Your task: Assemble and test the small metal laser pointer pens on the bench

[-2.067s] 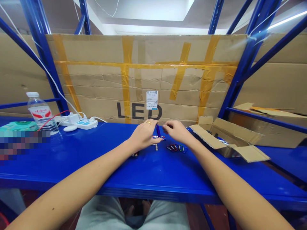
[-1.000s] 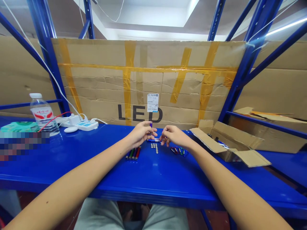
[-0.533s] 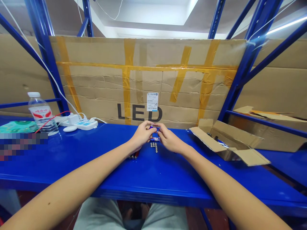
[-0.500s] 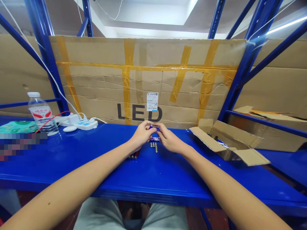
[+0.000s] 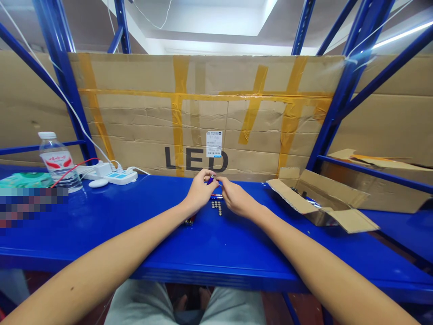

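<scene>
A small blue metal tube (image 5: 210, 180) with a shiny end is gripped between the thumb and fingers of my left hand (image 5: 199, 192). Close to its right, the fingertips of my right hand (image 5: 237, 196) are pinched together; whatever they hold is too small to make out. Below the hands, another blue tube (image 5: 216, 197) with silvery parts lies on the table. Just in front of it are several button cells (image 5: 216, 205), set out in short rows. Several dark red tubes (image 5: 190, 221) with metal ends lie partly hidden under my left wrist.
On the right stands an open cardboard box (image 5: 324, 198) with blue and dark items inside. A water bottle (image 5: 57, 162), a green packet (image 5: 27, 179) and a white power strip (image 5: 118, 176) with cables occupy the left. A large carton (image 5: 142, 126) walls off the back of the blue table (image 5: 223, 253).
My right fingertips have come away from the top of the blue tube and now sit lower, pinched beside it. My left hand still holds the tube. The camera view has shifted slightly.
</scene>
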Motion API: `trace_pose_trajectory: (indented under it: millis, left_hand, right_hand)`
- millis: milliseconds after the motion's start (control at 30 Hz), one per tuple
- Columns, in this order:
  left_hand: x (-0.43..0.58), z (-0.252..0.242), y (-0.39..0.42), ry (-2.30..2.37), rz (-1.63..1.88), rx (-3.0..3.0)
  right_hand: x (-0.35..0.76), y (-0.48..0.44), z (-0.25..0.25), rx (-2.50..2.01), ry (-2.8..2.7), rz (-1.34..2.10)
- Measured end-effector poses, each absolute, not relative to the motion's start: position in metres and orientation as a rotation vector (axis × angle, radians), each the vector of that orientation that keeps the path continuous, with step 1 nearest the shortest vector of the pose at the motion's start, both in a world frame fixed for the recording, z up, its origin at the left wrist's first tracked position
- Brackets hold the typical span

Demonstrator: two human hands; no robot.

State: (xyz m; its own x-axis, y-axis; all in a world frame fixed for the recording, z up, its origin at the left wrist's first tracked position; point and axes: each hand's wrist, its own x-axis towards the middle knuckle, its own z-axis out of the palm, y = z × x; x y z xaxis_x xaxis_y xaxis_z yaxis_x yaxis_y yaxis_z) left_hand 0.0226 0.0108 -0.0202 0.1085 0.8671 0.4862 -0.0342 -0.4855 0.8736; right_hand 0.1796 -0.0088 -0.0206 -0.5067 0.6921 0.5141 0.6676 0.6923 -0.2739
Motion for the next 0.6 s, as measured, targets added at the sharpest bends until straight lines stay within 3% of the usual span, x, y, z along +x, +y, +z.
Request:
trace_pose_trajectory:
  millis: [600]
  left_hand:
    - [0.028, -0.01, -0.009, 0.773, 1.176, 1.631]
  right_hand:
    - [0.173, -0.006, -0.018, -0.972, -1.924, 0.287]
